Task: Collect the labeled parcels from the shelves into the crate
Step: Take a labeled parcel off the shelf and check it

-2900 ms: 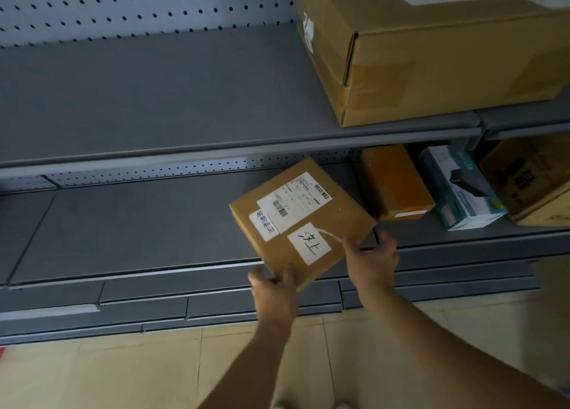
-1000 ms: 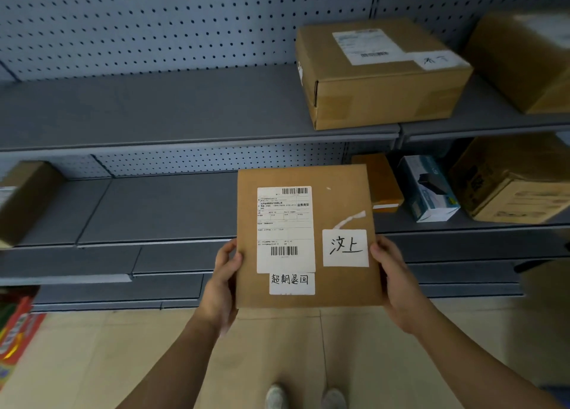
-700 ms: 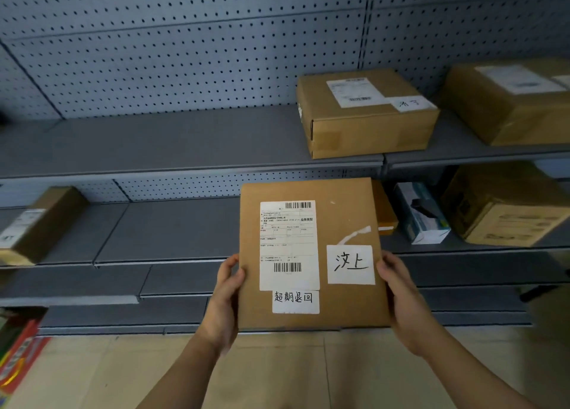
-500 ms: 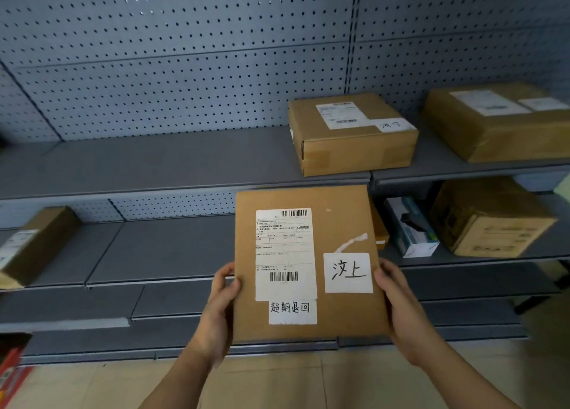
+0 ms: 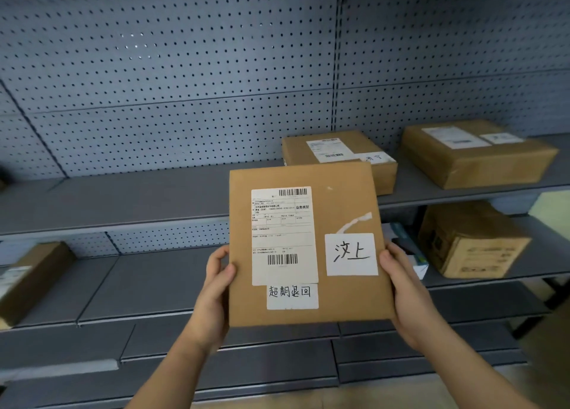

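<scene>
I hold a flat brown parcel [image 5: 339, 205] upright in front of the shelves, its face with a barcode label and two handwritten white stickers turned toward me. My left hand [image 5: 212, 288] grips its lower left edge, thumb on the front. My right hand [image 5: 404, 288] grips the lower right edge the same way. Behind it, a labeled cardboard box [image 5: 382, 168] and a second labeled box [image 5: 475, 155] sit on the upper shelf. No crate is in view.
On the lower grey shelf [image 5: 148, 282] a brown box [image 5: 34, 276] lies at the far left, with a printed carton [image 5: 472, 242] and a teal-and-white box [image 5: 410, 248] at the right. Grey pegboard [image 5: 172, 69] backs the shelves. A tan floor strip shows below.
I lifted the parcel off the lower shelf and turned it upright, label facing me. Over the last second it rose higher and the view tilted up, showing more pegboard and less floor.
</scene>
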